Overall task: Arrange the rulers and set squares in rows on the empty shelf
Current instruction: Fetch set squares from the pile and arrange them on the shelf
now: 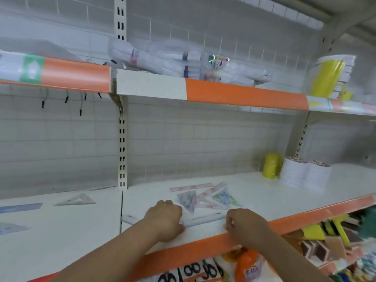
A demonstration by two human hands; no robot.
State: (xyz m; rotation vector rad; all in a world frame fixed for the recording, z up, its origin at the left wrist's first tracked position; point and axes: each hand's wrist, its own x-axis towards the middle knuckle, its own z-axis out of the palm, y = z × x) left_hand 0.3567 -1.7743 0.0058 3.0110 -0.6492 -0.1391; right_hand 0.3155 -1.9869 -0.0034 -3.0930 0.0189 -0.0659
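Note:
A clear ruler (205, 219) lies along the front of the white shelf (264, 196). My left hand (165, 219) curls over its left part. My right hand (244, 226), fingers curled, pinches at its right end by the orange shelf edge; motion blur hides the exact contact. Just behind the hands lies a loose heap: a grey-purple set square (188, 200), a green-blue set square (224, 198) and pink rulers (191, 187). On the left shelf section lie a clear set square (76, 200), a blue ruler (20, 207) and a blue set square (10, 227).
A yellow roll (270, 165) and white stacks (305, 173) stand at the back right of the shelf. The shelf above (244, 94) holds wrapped packs. Below the orange edge hang scissors (193, 269), an orange bottle (250, 265) and other goods.

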